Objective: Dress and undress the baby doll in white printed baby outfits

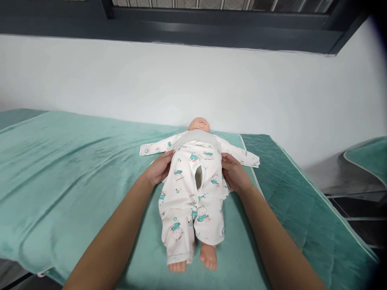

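One doll [198, 125], supine, head toward wall [193, 84], feet nearest.

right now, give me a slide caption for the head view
Two bare hands at the waist of white, teal-printed trousers on a baby doll lying on green bedding.

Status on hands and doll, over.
Left hand, right hand at opposite hips of white printed fabric trousers. Pink baby doll face up, green sheet beneath. Printed sleeves spread outward.
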A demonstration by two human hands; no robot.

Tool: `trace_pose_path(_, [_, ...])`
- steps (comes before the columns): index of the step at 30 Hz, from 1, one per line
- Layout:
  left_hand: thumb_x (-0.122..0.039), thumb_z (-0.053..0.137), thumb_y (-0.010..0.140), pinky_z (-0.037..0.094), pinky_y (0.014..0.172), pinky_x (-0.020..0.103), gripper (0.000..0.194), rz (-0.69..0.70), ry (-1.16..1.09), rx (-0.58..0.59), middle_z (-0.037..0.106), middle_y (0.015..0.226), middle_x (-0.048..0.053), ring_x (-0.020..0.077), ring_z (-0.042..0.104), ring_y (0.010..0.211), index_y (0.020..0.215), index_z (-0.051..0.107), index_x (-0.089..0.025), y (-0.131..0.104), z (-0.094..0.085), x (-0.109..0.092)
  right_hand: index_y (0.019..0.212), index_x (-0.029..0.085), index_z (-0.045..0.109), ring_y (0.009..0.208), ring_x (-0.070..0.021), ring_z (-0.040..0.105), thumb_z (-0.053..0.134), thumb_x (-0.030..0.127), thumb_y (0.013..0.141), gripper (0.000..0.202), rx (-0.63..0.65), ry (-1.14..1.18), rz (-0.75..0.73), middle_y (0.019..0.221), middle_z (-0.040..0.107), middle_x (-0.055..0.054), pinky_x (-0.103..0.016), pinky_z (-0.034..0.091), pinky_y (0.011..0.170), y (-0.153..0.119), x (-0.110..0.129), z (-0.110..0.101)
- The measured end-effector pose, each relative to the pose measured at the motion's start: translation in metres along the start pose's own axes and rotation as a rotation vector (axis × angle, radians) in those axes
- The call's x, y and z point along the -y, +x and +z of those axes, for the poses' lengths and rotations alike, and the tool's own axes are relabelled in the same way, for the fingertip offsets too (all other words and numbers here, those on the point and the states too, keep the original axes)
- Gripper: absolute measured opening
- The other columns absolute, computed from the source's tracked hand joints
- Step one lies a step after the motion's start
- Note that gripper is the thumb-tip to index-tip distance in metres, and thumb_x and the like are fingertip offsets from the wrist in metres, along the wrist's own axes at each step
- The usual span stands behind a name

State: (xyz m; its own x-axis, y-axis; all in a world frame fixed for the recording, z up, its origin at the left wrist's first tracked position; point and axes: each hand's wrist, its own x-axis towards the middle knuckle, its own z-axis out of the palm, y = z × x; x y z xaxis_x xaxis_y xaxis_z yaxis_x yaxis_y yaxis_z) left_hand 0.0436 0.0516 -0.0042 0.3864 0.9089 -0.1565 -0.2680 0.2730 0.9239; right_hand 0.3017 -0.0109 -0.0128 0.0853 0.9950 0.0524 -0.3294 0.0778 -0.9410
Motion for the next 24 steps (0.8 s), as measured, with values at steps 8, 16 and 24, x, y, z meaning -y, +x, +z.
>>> trace_pose_path(8, [-0.037, 0.071, 0.078, 0.052, 0.084, 0.037, 0.038, 0.042, 0.233, 0.027, 0.073, 0.101, 0.009, 0.0245, 0.067, 0.093, 0.111, 0.069, -0.019, -0.008, 0.002, -0.003, 0.080, 0.023, 0.064, 0.066, -0.0152, 0.052, 0.070, 0.036, 0.071, 0.017, -0.193, -0.123, -0.106, 0.074, 0.060, 0.001, -0.030, 0.042, 0.062, 0.007, -0.002, -0.008])
trace_pose_path(16, [-0.038, 0.063, 0.083, 0.048, 0.087, 0.032, 0.019, 0.555, 0.645, -0.326, 0.067, 0.101, 0.003, 0.0193, 0.062, 0.094, 0.094, 0.069, -0.023, -0.003, 0.006, 0.000, 0.089, 0.023, 0.065, 0.082, -0.0164, 0.056, 0.066, 0.039, 0.083, 0.017, -0.161, -0.471, -0.294, 0.087, 0.062, 0.000, -0.030, 0.047, 0.076, 0.000, 0.006, 0.002])
trace_pose_path(24, [-0.042, 0.059, 0.087, 0.042, 0.074, 0.027, 0.021, 0.439, 0.556, -0.253, 0.062, 0.085, -0.001, 0.0151, 0.055, 0.080, 0.090, 0.063, -0.021, 0.009, 0.007, -0.001, 0.107, 0.027, 0.064, 0.104, -0.0195, 0.056, 0.061, 0.036, 0.088, 0.021, -0.099, -0.564, -0.455, 0.113, 0.061, -0.004, -0.035, 0.047, 0.092, 0.000, 0.007, 0.002])
